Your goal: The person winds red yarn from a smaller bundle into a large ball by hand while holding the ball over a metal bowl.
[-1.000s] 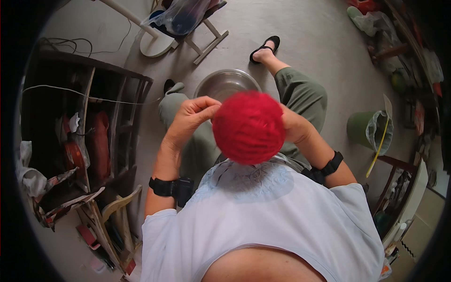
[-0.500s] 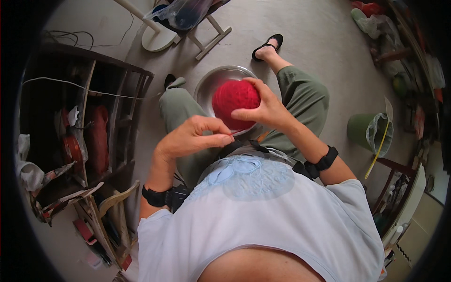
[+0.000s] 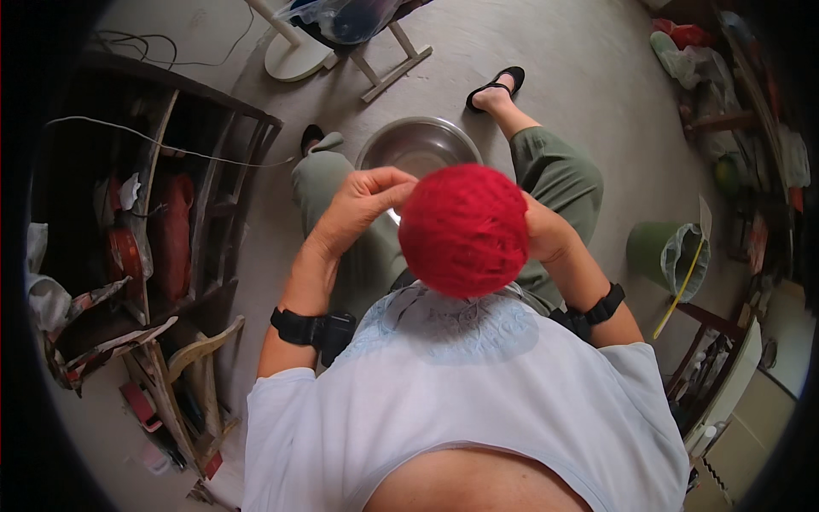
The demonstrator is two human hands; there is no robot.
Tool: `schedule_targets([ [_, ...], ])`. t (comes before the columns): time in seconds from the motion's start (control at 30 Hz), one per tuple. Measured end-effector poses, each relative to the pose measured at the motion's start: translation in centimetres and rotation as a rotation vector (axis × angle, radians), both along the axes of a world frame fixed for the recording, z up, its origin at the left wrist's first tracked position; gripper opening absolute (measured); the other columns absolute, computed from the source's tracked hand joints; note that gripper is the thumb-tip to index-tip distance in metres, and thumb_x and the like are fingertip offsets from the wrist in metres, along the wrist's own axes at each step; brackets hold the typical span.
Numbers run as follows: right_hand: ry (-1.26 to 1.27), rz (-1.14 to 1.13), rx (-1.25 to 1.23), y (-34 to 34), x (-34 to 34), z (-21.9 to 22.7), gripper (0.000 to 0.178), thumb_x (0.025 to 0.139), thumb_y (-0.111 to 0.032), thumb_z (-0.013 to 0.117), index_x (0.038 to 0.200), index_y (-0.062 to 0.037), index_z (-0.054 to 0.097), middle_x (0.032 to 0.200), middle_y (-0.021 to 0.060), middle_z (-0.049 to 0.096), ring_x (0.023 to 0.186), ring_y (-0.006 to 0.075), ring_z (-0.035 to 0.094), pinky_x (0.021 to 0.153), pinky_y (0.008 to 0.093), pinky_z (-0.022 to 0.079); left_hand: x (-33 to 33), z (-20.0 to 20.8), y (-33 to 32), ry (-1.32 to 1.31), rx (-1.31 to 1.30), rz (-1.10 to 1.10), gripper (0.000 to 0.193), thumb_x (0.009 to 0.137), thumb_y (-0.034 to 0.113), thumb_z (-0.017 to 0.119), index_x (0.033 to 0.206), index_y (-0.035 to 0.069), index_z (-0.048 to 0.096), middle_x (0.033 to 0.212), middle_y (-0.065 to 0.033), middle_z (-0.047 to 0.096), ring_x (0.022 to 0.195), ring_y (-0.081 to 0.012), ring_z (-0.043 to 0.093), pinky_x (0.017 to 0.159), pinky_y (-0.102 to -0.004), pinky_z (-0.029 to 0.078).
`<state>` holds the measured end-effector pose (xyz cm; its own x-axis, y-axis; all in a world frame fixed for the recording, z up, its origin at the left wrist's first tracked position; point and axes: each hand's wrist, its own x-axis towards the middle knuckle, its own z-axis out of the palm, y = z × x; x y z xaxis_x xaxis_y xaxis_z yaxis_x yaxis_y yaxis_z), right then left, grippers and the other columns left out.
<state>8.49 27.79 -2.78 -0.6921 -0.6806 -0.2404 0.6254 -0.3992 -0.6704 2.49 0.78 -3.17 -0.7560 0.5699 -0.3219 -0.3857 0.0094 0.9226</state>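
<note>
A large ball of red yarn (image 3: 465, 230) is held up in front of my chest. My right hand (image 3: 546, 230) grips it from the right side, and most of its fingers are hidden behind the ball. At the ball's upper left edge is my left hand (image 3: 363, 205), thumb and forefinger pinched together. The strand at its fingertips is hard to see now, though the earlier view shows red yarn there. Beyond the ball, a shiny metal basin (image 3: 375, 147) stands between my legs, partly covered by the ball.
Dark wooden shelving (image 3: 226, 213) with red items stands on the left. A green bin (image 3: 653, 253) with a liner sits at the right. A stool-like frame (image 3: 397, 72) and a round white base (image 3: 294, 64) are at the far side, with cluttered shelves (image 3: 725, 124) at far right.
The ball of yarn has come up and closer, out from over the basin, turned by my right hand. My left hand has moved forward and up beside it, still pinched.
</note>
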Motion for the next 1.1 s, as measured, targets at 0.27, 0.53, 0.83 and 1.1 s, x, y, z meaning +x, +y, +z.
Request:
schedule_targets([
  [0.27, -0.018, -0.540, -0.070, -2.4, -1.6, 1.0, 0.080, 0.086, -0.032, 0.075, 0.146, -0.0015, 0.032, 0.142, 0.0126, 0.047, 0.130, 0.0227, 0.049, 0.109, 0.0377, 0.039, 3.0, 0.0, 0.2, -0.101, -0.088, -0.333, 0.023, 0.095, 0.012, 0.064, 0.110, -0.005, 0.070, 0.097, -0.0057, 0.071, 0.086, -0.0100, 0.064, 0.081, -0.0258, 0.052],
  [0.53, 0.556, -0.502, 0.937, -3.0, -1.5, -1.5, 0.085, 0.070, -0.034, 0.087, 0.137, -0.0028, 0.045, 0.127, 0.0164, 0.056, 0.120, 0.0241, 0.054, 0.101, 0.0349, 0.045, 1.6, 4.2, 0.2, 0.072, -0.110, -0.523, 0.022, 0.093, 0.018, 0.068, 0.104, -0.002, 0.072, 0.091, -0.0063, 0.071, 0.086, -0.0105, 0.064, 0.079, -0.0256, 0.051],
  [0.83, 0.117, 0.119, 0.347, -1.3, -1.0, 1.8, 0.088, 0.073, -0.040, 0.083, 0.142, -0.0033, 0.043, 0.131, 0.0115, 0.054, 0.125, 0.0202, 0.050, 0.106, 0.0350, 0.040, -0.2, 3.9, 0.2, 0.155, -0.060, -0.168, 0.009, 0.091, 0.011, 0.070, 0.094, 0.002, 0.071, 0.083, 0.0012, 0.067, 0.079, -0.0054, 0.061, 0.070, -0.0205, 0.048],
  [1.1, 0.206, 0.096, 0.368, -1.3, 0.9, 0.2, 0.095, 0.070, -0.039, 0.083, 0.144, -0.0021, 0.038, 0.132, 0.0125, 0.053, 0.126, 0.0218, 0.050, 0.108, 0.0359, 0.039, 1.1, 2.3, 0.5, 0.024, 0.064, -0.092, 0.007, 0.092, 0.007, 0.068, 0.097, 0.001, 0.069, 0.087, 0.0004, 0.067, 0.079, -0.0052, 0.061, 0.071, -0.0195, 0.050],
])
